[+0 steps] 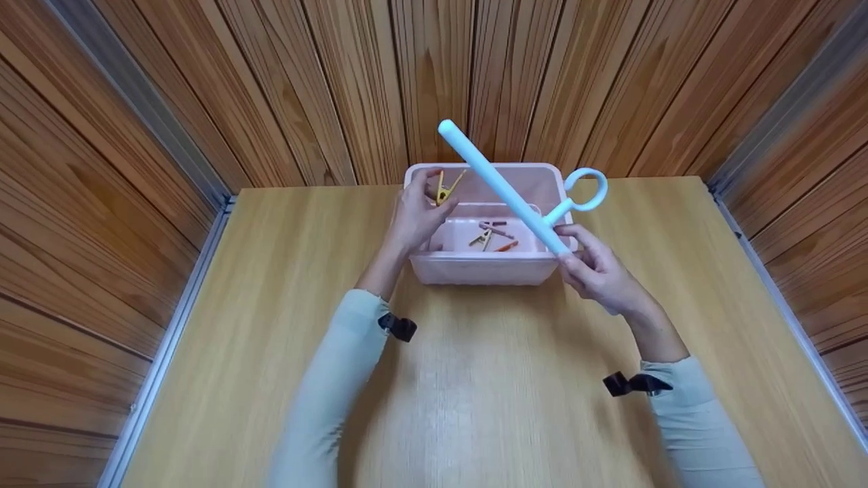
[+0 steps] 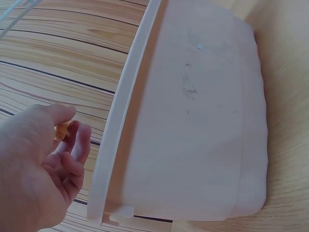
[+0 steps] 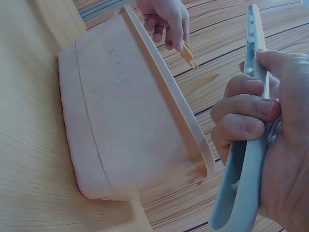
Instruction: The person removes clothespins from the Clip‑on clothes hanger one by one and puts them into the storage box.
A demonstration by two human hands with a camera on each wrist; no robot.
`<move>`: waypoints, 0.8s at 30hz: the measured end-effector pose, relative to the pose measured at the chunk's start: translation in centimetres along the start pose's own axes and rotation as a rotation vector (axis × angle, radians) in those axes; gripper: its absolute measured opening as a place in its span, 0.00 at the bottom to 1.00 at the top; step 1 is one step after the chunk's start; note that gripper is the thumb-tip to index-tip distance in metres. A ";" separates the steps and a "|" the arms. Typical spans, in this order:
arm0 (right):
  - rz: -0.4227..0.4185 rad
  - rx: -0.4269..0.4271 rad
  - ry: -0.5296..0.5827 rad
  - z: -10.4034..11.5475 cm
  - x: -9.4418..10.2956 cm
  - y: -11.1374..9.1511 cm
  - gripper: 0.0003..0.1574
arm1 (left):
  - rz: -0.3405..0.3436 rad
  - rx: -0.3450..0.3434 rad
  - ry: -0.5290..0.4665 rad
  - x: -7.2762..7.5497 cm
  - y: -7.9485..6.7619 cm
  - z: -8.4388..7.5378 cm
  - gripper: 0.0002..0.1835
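My left hand [image 1: 422,211] pinches a yellow clothespin [image 1: 445,192] over the left side of a pink plastic bin [image 1: 485,270]. In the left wrist view the fingers hide most of that clothespin. Near the bin's right front corner, my right hand [image 1: 600,268] grips one end of a light-blue bar-shaped hanger [image 1: 498,181] with a round hook. The bar slants up and left across the bin; the right wrist view shows its hollow side. Several clothespins lie on the bin floor, among them a yellowish clothespin [image 1: 483,238] and an orange clothespin [image 1: 507,246].
The bin stands at the back of a wooden table [image 1: 468,379], close to a wood-panelled wall [image 1: 366,88]. Metal rails [image 1: 169,339] and panelled side walls border the table. A black wrist camera [image 1: 400,327] sits on the left sleeve.
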State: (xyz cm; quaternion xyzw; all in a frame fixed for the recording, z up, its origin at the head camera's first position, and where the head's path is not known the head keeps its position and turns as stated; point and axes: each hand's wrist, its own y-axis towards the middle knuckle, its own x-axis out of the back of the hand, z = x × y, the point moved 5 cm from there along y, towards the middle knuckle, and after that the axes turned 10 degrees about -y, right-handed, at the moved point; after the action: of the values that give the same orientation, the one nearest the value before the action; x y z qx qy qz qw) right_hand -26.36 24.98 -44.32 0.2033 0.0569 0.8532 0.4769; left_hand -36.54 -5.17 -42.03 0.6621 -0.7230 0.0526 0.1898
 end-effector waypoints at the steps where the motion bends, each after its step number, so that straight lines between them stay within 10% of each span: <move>1: 0.003 0.003 0.000 -0.1 0.0 0.0 0.29 | 0.006 -0.001 -0.010 0.0 0.0 -0.1 0.37; 24: 0.134 0.008 -0.020 -0.7 0.5 -1.5 0.34 | 0.047 -0.158 -0.057 1.4 -1.1 -0.6 0.32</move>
State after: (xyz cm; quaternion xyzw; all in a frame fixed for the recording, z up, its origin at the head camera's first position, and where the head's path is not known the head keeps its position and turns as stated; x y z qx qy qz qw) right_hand -25.66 26.29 -45.24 0.2170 0.0420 0.8809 0.4185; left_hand -35.45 -6.37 -41.19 0.6292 -0.7454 -0.0189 0.2195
